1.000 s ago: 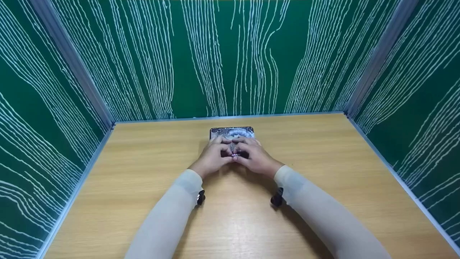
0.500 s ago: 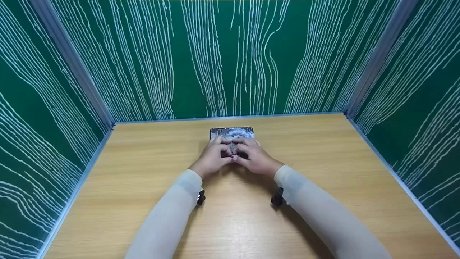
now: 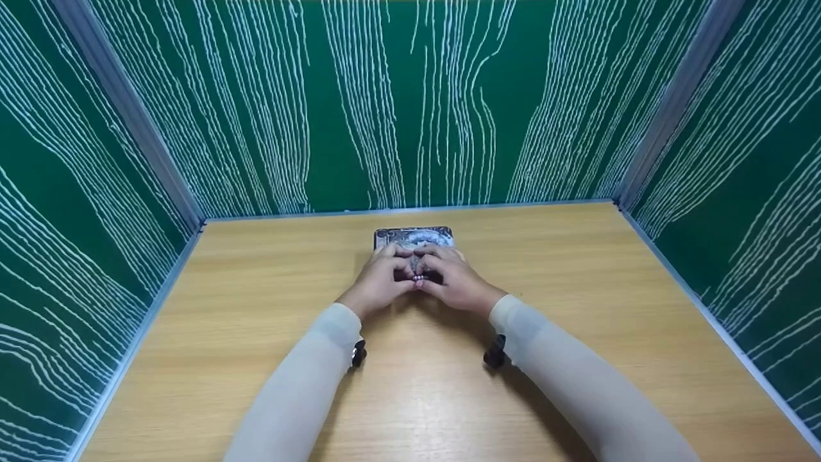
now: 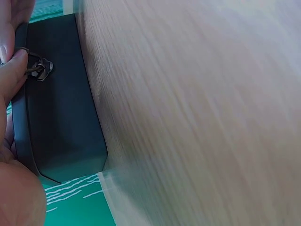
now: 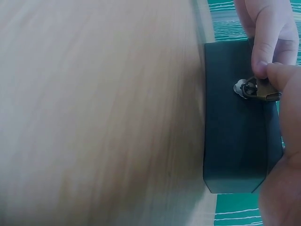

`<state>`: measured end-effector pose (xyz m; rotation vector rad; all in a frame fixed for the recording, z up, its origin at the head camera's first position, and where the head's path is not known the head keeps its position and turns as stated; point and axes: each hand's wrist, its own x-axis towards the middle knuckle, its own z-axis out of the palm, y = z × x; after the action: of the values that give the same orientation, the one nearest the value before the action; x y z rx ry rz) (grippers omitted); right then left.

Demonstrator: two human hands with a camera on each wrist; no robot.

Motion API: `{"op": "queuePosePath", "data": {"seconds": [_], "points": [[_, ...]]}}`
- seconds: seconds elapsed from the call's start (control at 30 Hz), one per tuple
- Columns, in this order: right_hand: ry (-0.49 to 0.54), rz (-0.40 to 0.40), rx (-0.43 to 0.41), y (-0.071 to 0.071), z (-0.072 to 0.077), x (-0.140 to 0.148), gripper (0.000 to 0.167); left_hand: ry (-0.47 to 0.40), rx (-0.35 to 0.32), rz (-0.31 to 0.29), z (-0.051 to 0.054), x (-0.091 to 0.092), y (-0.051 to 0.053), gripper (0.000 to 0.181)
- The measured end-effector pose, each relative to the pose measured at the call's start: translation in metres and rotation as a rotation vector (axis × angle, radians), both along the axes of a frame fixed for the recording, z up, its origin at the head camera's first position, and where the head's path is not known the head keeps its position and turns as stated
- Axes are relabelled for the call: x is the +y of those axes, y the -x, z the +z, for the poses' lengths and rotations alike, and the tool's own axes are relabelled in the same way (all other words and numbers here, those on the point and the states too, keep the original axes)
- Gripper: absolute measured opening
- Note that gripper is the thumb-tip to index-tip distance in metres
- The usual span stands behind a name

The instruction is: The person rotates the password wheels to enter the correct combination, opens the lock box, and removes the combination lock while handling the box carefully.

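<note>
A dark box [image 4: 66, 103] with a patterned lid [image 3: 417, 236] stands near the back of the table. On its front, a metal latch [image 5: 241, 88] carries a small brass padlock [image 5: 267, 89]. My left hand [image 3: 380, 280] and right hand [image 3: 457, 280] meet at that front, fingers bent over the lid and both thumbs low at the padlock. The right wrist view has the left thumb tip against the padlock's edge and the right thumb beside it. Both hands pinch the padlock; their index fingertips are partly hidden.
The wooden table [image 3: 410, 378] spreads around the box and under both forearms. Green panels [image 3: 333, 147] with white wavy lines rise at the back and both sides, joined by grey posts [image 3: 680, 96]. A small black device [image 3: 494, 353] hangs at the right wrist.
</note>
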<state>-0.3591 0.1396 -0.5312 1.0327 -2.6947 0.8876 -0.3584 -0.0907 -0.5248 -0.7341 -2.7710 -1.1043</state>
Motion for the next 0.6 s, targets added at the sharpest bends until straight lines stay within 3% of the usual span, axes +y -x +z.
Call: {"op": "queuePosePath", "data": {"seconds": [0.6], "points": [[-0.024, 0.034, 0.021, 0.0012, -0.0006, 0.0016, 0.023, 0.011, 0.015, 0.010, 0.0018, 0.0012, -0.0021, 0.015]]}}
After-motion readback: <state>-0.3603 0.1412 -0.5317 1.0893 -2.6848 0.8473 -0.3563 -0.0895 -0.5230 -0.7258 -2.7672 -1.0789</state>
